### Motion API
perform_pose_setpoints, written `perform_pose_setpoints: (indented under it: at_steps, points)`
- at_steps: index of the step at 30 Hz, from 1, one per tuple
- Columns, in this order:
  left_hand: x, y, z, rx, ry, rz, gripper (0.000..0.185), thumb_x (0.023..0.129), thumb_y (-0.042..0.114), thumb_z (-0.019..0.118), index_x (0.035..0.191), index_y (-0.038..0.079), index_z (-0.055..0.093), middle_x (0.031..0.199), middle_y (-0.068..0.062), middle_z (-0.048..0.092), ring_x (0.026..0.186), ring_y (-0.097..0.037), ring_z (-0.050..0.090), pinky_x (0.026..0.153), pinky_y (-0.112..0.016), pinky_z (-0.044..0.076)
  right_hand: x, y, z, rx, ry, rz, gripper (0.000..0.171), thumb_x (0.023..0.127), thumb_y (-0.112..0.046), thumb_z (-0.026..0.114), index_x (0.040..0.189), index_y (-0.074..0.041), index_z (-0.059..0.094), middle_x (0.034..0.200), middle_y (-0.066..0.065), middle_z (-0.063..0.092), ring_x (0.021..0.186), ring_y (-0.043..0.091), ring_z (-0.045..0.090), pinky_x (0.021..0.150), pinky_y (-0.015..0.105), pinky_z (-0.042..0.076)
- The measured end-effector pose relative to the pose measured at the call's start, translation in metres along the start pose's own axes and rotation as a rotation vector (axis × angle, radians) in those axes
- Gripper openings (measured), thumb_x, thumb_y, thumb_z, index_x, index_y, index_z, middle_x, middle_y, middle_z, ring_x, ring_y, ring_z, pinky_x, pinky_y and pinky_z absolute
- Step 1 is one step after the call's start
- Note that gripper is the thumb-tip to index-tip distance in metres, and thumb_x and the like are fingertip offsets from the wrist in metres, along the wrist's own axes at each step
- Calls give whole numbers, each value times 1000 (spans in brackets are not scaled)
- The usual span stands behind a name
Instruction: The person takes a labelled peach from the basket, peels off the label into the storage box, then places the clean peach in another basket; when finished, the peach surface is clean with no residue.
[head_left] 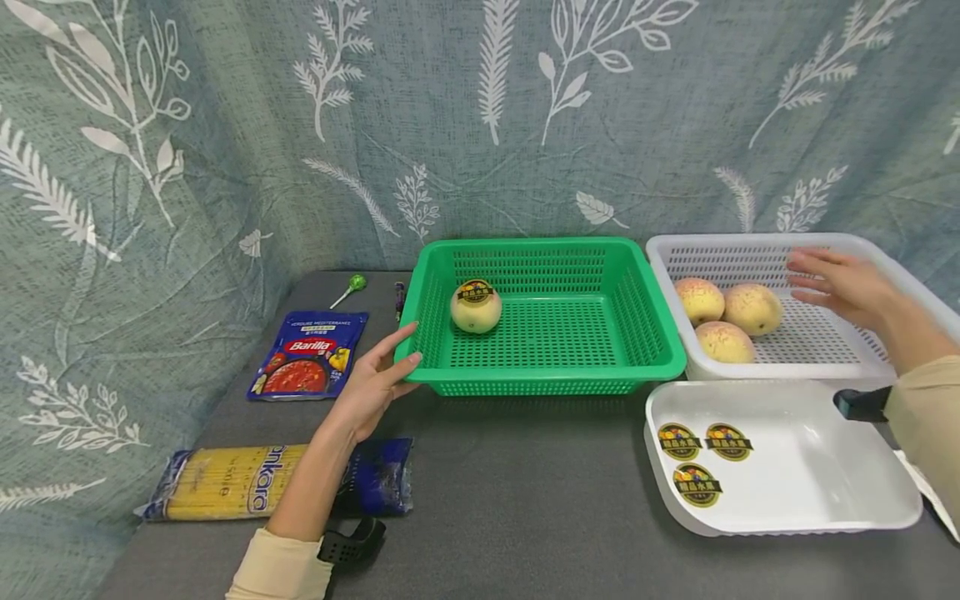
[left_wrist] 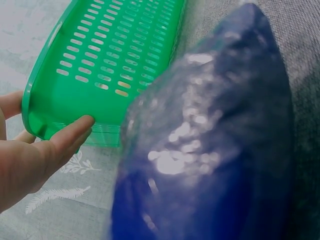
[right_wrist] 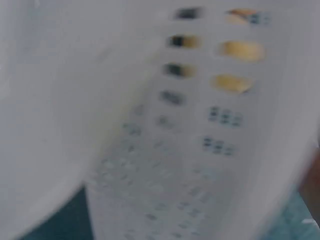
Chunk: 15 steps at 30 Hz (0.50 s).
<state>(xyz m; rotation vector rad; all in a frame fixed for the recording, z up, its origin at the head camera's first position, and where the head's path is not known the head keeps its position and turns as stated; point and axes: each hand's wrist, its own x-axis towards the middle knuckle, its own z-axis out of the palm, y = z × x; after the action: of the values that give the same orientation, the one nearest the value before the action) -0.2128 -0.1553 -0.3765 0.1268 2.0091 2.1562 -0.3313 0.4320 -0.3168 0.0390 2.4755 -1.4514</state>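
Observation:
My left hand (head_left: 369, 392) holds the front left corner of the green basket (head_left: 525, 375). In the left wrist view its fingers (left_wrist: 70, 135) lie on both sides of the basket rim. One peach (head_left: 476, 315) with a black and gold label sits inside that basket, toward its left end. Over the right part of the white slotted basket (head_left: 667, 325) hovers my right hand (head_left: 843, 283), fingers extended and holding nothing. Three peaches (head_left: 753, 309) lie at that basket's left end. The right wrist view is blurred, with yellow fruit showing through the basket slots.
In front of the white basket stands a white tray (head_left: 795, 492) with three round labels (head_left: 697, 483) on its left. A pasta pack (head_left: 232, 483) lies below my left forearm. Behind it are a blue sauce pouch (head_left: 309, 356) and a green lollipop (head_left: 357, 282). A patterned curtain (head_left: 450, 125) hangs behind.

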Motion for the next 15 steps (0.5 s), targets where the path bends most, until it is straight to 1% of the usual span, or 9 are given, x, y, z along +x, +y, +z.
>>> perform_pose_setpoints:
  at_steps: [2,4,6,8,10,12,15]
  points:
    - [0,1,0,1,3,1,57,102,12,46,153,9,20,155,-14,16,130,-38,33,104,-53,33,0,-15,0,7,-43,-30,85,98,-52,36,151,-2,-6,150,11,21,110,-1,48,86,17,46]
    - [0,1,-1,3,6,1,57,102,12,47,153,9,21,155,-14,16,130,-36,35,104,-52,33,0,-30,3,21,-102,-57,80,100,-49,34,152,-3,-4,143,9,27,97,-9,50,86,19,48]
    - [0,2,-1,4,9,3,57,102,12,47,153,10,22,155,-13,16,128,-34,39,104,-52,34,1,-47,9,28,-156,-66,77,101,-49,32,153,-5,-3,144,8,28,98,-9,53,88,23,48]
    - [-1,2,-1,4,11,5,57,102,11,47,153,10,22,155,-12,16,125,-31,43,104,-51,34,3,-62,18,31,-201,-72,75,101,-50,30,154,-6,0,148,12,25,100,-6,53,92,28,47]
    - [-1,2,-1,8,13,8,57,102,12,47,153,10,23,155,-12,16,123,-29,45,103,-51,35,6,-77,29,29,-240,-74,76,100,-53,28,154,-6,2,152,19,17,103,-3,53,95,33,46]
    - [-1,2,-1,14,10,9,57,102,12,47,153,9,22,156,-12,15,124,-30,45,104,-51,34,9,-91,41,45,-280,-71,77,99,-55,28,154,-6,3,153,21,14,109,3,50,98,38,44]
    - [-1,1,-1,19,5,12,56,102,11,46,153,8,22,156,-13,12,129,-34,38,104,-50,34,15,-111,60,98,-337,-54,78,99,-56,30,154,-7,3,154,23,13,121,14,46,101,43,40]
